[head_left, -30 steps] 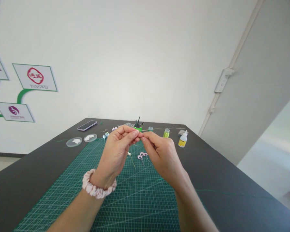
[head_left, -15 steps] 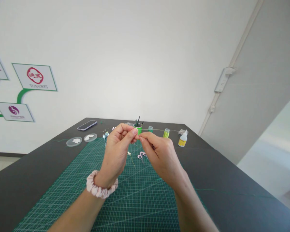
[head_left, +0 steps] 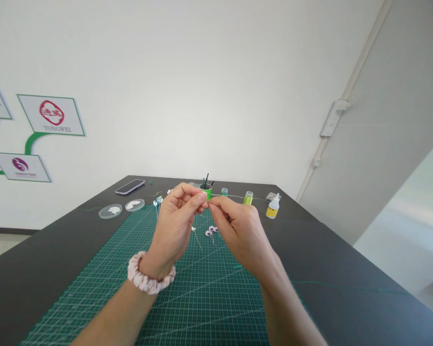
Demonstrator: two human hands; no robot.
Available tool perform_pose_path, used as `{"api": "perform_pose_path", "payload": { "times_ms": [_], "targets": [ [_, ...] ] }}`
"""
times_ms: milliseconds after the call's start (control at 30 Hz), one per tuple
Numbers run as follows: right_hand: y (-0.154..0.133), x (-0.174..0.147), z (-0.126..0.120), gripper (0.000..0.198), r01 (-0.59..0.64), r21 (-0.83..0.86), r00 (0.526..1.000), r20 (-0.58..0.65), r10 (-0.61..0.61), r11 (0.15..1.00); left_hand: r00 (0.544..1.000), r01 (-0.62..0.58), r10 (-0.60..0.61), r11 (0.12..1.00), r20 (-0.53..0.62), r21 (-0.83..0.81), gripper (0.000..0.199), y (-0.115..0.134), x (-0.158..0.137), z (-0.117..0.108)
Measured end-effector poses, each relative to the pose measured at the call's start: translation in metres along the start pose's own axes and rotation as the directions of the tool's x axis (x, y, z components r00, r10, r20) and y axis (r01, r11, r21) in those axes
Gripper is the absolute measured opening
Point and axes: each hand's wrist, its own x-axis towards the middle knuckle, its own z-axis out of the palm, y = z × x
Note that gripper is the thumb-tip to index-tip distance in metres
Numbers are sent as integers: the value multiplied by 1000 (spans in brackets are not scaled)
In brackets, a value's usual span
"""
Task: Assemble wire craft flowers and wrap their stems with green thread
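Above the green cutting mat (head_left: 209,298), my left hand (head_left: 176,214) pinches a thin pale-green strand (head_left: 234,196) that runs off to the right from its fingertips. My right hand (head_left: 241,228) is closed in a pinch right beside those fingertips; what lies between its thumb and finger is too small to make out. Below and between the hands, small pink flower shapes on thin stems (head_left: 210,232) lie on the mat, and a tiny cream flower with a stem (head_left: 197,238) is left of them. Pale blue flower shapes (head_left: 158,202) are behind my left wrist.
A green pot (head_left: 207,190) with dark tools stands beyond my hands. To the right are a yellow-green jar (head_left: 248,198) and a white glue bottle (head_left: 273,207). Two clear dishes with white pieces (head_left: 110,211) and a phone (head_left: 130,186) lie at left. Green thread (head_left: 306,282) trails right.
Both hands stay nearly in place, still pinched together. The pale strand has shifted slightly, its far part dipping a little lower. The view has barely moved.
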Motion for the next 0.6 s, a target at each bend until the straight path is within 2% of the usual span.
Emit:
{"api": "perform_pose_path", "payload": {
  "times_ms": [133, 233, 433, 600],
  "targets": [
    [1, 0, -1, 24, 6, 1, 1000, -9, -6, 1000, 999, 37, -37, 999, 18, -1, 14, 2, 0, -1],
    [-1, -1, -1, 24, 13, 4, 1000, -12, -12, 1000, 1000, 9, -9, 1000, 24, 24, 12, 2, -1, -1],
    [-7, -1, -2, 27, 29, -2, 999, -18, -29, 1000, 989, -147, 149, 978, -7, 148, 4, -2, -3, -2],
    [-10, -1, -3, 26, 38, 9, 999, -27, -38, 999, 953, -292, 303, 928, -13, 230, 5, -5, -3, -3]
  ]
}}
